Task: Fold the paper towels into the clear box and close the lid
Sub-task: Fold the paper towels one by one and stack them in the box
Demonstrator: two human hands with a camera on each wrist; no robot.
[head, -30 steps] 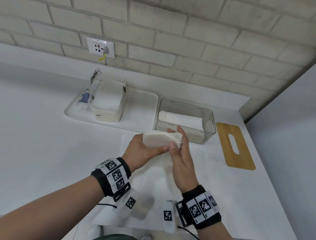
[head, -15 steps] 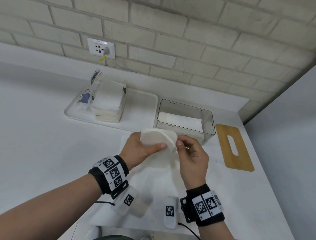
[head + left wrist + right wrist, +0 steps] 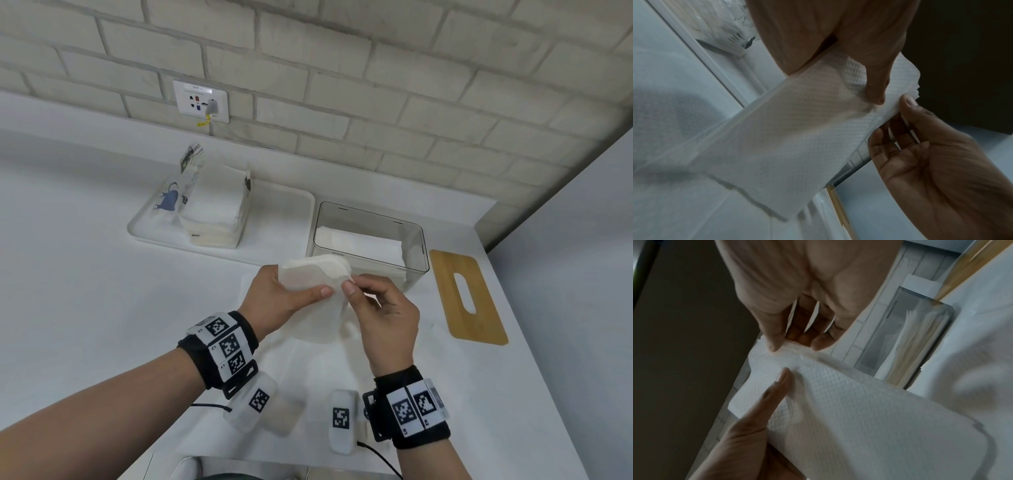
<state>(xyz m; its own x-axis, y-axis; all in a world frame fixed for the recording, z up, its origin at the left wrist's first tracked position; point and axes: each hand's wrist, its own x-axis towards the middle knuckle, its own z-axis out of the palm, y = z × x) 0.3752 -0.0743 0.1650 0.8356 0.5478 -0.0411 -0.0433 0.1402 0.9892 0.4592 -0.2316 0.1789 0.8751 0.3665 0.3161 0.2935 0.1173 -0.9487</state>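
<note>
A folded white paper towel (image 3: 313, 279) (image 3: 789, 146) (image 3: 849, 402) is held up above the counter, just in front of the clear box (image 3: 416, 246). My left hand (image 3: 284, 296) grips it from the left, thumb across its front face. My right hand (image 3: 373, 301) pinches the towel's top right corner between thumb and forefinger. The clear box (image 3: 920, 340) stands open and holds folded towels (image 3: 359, 241). The wooden lid (image 3: 466, 296) with a slot lies flat on the counter to the right of the box.
A white tray (image 3: 281, 219) at the back left carries an opened pack of paper towels (image 3: 212, 209). Another sheet (image 3: 308, 370) lies spread on the counter under my hands. A brick wall with a socket (image 3: 202, 101) runs behind; a grey wall bounds the right.
My right hand went from flat against the towel to pinching its top right corner. The towel's top has curled over, and both hands have risen slightly.
</note>
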